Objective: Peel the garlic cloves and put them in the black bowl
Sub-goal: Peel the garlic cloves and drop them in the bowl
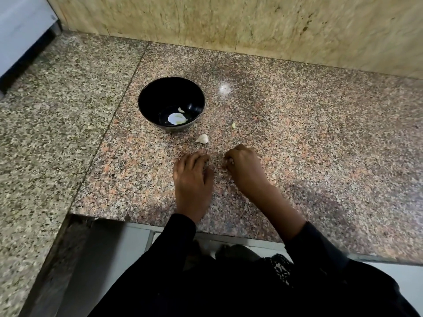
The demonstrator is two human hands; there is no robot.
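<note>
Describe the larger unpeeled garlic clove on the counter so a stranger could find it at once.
Start at the black bowl on the speckled granite counter. Just in front of its right side, between it and the hands, lies the garlic clove. It is plump and white-skinned, bigger than the small yellowish piece to its right.

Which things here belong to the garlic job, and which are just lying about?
Job: black bowl; peeled cloves in bowl; unpeeled clove; small clove; left hand; right hand, pinching something small and pale.

Lying about: granite counter; wall; white appliance.
</note>
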